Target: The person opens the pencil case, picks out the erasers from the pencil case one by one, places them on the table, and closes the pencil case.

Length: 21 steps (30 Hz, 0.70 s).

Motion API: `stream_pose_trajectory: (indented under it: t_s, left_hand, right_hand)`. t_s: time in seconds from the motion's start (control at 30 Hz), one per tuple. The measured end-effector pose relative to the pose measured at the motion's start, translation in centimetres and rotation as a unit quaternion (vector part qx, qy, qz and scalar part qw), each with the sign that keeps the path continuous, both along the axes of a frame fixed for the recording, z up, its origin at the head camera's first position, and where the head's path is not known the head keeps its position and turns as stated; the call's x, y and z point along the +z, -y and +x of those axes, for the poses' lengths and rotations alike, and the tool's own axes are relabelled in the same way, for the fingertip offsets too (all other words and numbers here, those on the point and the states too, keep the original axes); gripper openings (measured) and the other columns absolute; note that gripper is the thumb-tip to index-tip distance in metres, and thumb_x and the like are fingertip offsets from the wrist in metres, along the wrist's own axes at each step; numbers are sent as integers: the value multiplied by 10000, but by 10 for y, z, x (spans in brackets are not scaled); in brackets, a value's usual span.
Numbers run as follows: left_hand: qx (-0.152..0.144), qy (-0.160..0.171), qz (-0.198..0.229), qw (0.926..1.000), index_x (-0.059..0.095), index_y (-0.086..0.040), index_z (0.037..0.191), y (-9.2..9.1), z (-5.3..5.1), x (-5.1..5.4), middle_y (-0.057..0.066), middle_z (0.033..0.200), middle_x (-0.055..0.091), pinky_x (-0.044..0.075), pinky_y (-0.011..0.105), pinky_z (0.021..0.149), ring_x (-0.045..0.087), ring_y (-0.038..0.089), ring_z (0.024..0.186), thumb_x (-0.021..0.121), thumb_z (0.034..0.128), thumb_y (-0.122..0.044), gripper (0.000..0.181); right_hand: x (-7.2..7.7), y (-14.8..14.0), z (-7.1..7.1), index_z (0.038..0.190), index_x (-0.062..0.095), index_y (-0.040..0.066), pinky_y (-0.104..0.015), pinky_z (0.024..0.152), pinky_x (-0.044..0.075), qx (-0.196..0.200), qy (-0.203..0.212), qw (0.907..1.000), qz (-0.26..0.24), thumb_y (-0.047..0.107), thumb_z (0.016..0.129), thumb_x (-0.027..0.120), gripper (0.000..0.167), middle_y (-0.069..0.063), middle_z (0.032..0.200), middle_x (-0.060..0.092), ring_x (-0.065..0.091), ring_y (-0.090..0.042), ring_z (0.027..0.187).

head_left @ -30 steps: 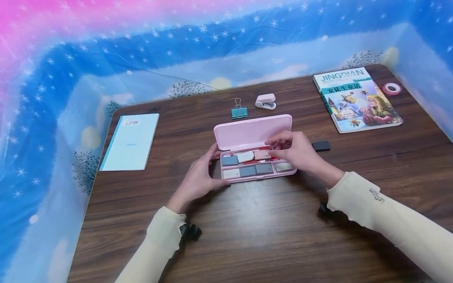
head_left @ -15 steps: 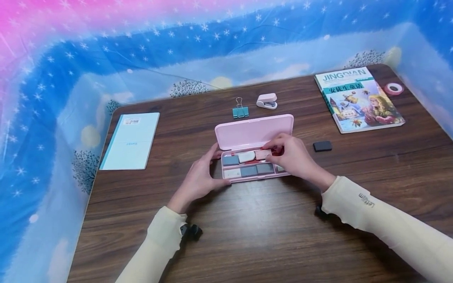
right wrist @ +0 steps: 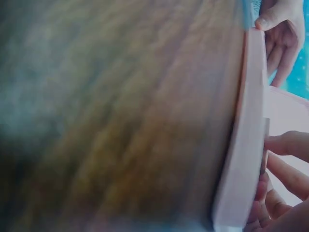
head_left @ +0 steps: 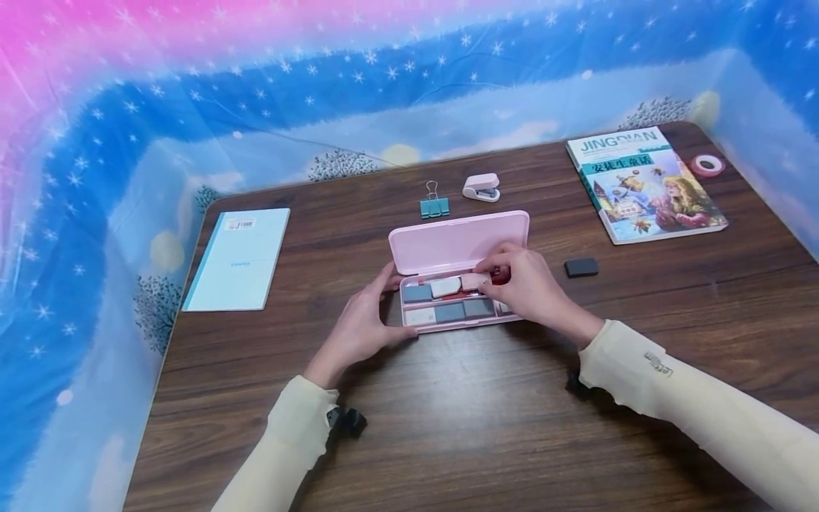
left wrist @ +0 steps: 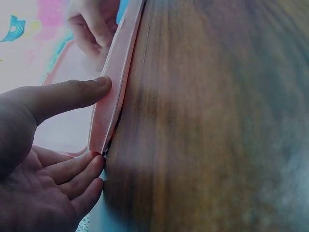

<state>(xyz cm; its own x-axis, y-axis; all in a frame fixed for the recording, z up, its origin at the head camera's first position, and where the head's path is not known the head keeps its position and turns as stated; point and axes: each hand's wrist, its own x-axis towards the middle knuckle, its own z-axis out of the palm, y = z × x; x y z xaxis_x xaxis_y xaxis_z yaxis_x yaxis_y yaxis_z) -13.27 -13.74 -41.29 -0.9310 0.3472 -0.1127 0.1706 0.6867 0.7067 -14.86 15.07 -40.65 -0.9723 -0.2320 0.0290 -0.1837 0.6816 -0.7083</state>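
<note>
An opened pink pencil case [head_left: 448, 245] lies mid-table, its lid tilted back. My left hand [head_left: 358, 323] grips its left end; in the left wrist view, the thumb [left wrist: 79, 94] lies on the front wall and the fingers are at the end. My right hand [head_left: 534, 288] reaches over the right part, pinching a pink eraser [head_left: 472, 281] in the back compartment. Beside it sit a white eraser [head_left: 446, 286] and a grey eraser [head_left: 417, 293], with red pencils partly hidden underneath. More grey and whitish blocks [head_left: 450, 311] fill the front compartment. My right hand covers the case's right end.
Right of the case lies a black eraser [head_left: 581, 267]. Behind it are a teal binder clip [head_left: 435, 207] and a pink stapler [head_left: 481, 188]. A light-blue notebook [head_left: 239, 259] lies at left; a book [head_left: 646, 188] and a tape roll [head_left: 707, 166] are at right.
My right hand has shifted slightly left and inward over the case, covering its small right compartment. The left hand stays in place at the left end.
</note>
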Motion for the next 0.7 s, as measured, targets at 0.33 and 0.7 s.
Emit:
stream_pose_trajectory:
  t_s: [0.33, 0.7]
  left_hand:
    - [22, 71, 48, 10000, 201, -221, 1618, -1, 0, 1, 16, 1483, 522, 322, 518, 1186, 430, 239, 1406, 902, 757, -296, 1112]
    - [-38, 81, 121, 9999, 190, -231, 1619, 0, -1, -1, 10, 1486, 516, 328, 519, 1183, 439, 241, 1394, 902, 757, -294, 1120]
  right_hand:
    - [29, -64, 19, 1027, 787, 127, -266, 604, 402, -300, -596, 9977, -153, 130, 859, 804, 170, -60, 896, 633, 517, -194, 736]
    - [8, -139, 45, 1093, 778, 143, -234, 640, 412, -1003, 137, 9948, 86, 216, 894, 783, 212, -59, 1000, 672, 529, -153, 789]
